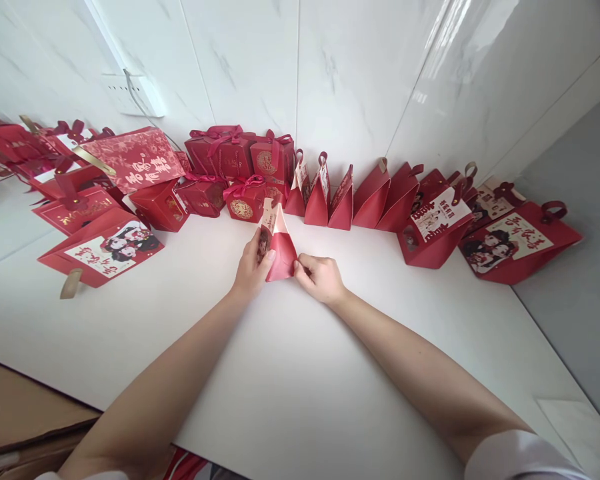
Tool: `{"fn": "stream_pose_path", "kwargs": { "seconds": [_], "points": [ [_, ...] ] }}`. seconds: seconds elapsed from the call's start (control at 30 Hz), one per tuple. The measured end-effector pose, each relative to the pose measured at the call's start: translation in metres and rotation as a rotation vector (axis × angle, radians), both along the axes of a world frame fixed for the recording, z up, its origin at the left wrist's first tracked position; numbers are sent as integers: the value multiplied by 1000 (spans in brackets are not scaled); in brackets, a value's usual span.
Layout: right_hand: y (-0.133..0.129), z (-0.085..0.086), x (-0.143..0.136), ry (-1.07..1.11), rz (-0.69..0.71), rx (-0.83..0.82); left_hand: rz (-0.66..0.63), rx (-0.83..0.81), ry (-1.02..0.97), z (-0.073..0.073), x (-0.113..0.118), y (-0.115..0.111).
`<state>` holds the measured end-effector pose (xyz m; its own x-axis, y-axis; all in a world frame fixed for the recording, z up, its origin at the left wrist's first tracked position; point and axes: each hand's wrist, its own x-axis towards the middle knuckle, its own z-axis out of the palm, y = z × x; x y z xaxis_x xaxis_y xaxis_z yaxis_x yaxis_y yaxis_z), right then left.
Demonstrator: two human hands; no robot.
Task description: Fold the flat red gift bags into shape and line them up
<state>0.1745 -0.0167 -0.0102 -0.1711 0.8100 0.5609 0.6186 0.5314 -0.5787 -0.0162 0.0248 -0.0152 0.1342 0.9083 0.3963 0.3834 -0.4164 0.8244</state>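
Red peaked box [282, 260]: between the two hands, near the middle of the counter [300, 373]. Apex up; near side red below, pale toward the tip; printed panel toward the left. From my remote view I cannot tell whether its base touches the surface.
Left hand [251, 268]: grasping the box, thumb on the near edge, fingers around the printed side.
Right hand [323, 277]: fingers curled in; I read a pinch on the lower right edge, thumb against forefinger.
Slim peaked boxes [316, 205]: standing in a row behind and to the right of the held box, loops at their tops.
Ribboned boxes [219, 157]: stacked against the wall, dark red bows on top.
Portrait box [123, 248]: left side of the counter, well apart from the hands; white label with an illustrated couple, tan tab at the near edge.
Right-hand cluster [510, 243]: more red boxes with printed labels, by the counter's right edge.
Marbled wall [253, 53]: pale tile; I note a white socket plate [130, 95] with a grey cable.
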Motion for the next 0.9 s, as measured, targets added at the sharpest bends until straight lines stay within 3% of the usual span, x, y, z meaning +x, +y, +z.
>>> {"fn": "stream_pose_path", "kwargs": {
  "seconds": [0.17,0.4,0.63,0.9],
  "points": [
    [0,1,1,21,-125,52,19,13,155,5,2,-9],
    [1,-1,1,69,-145,30,67,133,259,16,10,-20],
    [4,-6,-2,-34,-183,90,132,298,344,24,15,-26],
    [3,-4,-2,0,-195,81,105,154,248,17,15,-23]
  ]
}}
